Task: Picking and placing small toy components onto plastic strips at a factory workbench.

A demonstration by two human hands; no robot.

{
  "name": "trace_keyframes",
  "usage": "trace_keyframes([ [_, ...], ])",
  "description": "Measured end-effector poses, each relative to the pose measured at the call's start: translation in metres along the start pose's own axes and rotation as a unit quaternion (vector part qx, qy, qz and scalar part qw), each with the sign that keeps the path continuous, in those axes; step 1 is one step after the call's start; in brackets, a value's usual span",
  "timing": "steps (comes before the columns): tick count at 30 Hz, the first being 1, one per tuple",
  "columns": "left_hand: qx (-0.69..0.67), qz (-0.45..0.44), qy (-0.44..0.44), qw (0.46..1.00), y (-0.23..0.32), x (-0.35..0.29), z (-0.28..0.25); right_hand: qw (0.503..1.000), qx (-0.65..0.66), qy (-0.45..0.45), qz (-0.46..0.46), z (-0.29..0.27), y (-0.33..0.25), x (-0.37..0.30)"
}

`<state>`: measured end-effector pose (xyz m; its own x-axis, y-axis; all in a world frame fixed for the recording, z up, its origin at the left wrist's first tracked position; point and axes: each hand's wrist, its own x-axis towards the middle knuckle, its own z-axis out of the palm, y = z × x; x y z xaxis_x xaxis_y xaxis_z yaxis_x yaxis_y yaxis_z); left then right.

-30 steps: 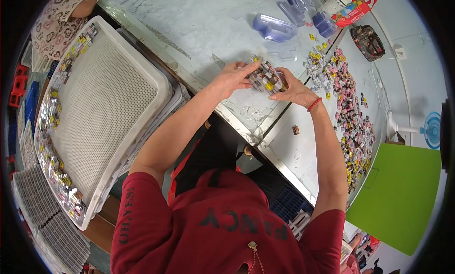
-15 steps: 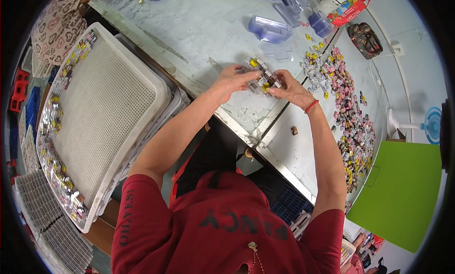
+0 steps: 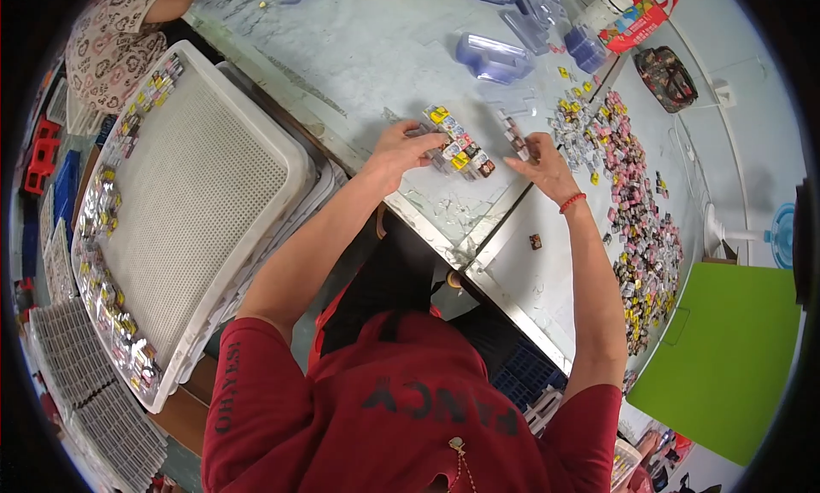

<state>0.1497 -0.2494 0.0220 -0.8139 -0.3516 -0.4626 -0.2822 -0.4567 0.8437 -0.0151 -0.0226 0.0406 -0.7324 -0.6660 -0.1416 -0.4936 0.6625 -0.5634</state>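
Observation:
My left hand (image 3: 395,158) is closed round the left side of a clear-plastic block of small pieces (image 3: 463,141), whose top shows several rows in yellow, white, pink and dark brown. The block is held over the pale table near its front edge. To the right, apart from the block, my right hand (image 3: 549,170) pinches a narrow strip of small pieces (image 3: 515,134) between thumb and fingers. The strip is tilted and slightly blurred. One dark loose piece (image 3: 535,241) lies on the table below my right hand.
Many loose small pieces (image 3: 632,194) are heaped along the table's right side. Formed clear plastic trays (image 3: 494,58) lie at the back. A white perforated tray (image 3: 192,169) with pieces along its far edge stands at left, near another person (image 3: 111,49). A green board (image 3: 726,356) is at right.
My right hand has drawn away from the block to the right, now with the strip in it. The block's patterned top has turned more into view in my left hand.

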Motion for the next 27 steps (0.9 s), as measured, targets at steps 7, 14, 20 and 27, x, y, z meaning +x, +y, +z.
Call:
trace_keyframes([
  [7, -0.017, 0.023, 0.006, 1.0, -0.004, -0.013, -0.041, 0.98, -0.172, 0.078, -0.064, 0.031, -0.008, 0.005],
  [14, -0.085, 0.067, 0.047, 0.993, -0.002, -0.05, -0.041, 0.983, -0.155, 0.043, -0.093, 0.027, 0.019, 0.007],
  [20, -0.157, 0.153, 0.08, 0.972, 0.027, -0.124, -0.092, 0.973, -0.217, -0.032, -0.073, 0.018, 0.019, 0.013],
  [27, -0.109, 0.274, 0.274, 0.915, 0.035, -0.208, -0.226, 0.972, -0.224, -0.026, -0.069, 0.021, 0.018, 0.014],
])
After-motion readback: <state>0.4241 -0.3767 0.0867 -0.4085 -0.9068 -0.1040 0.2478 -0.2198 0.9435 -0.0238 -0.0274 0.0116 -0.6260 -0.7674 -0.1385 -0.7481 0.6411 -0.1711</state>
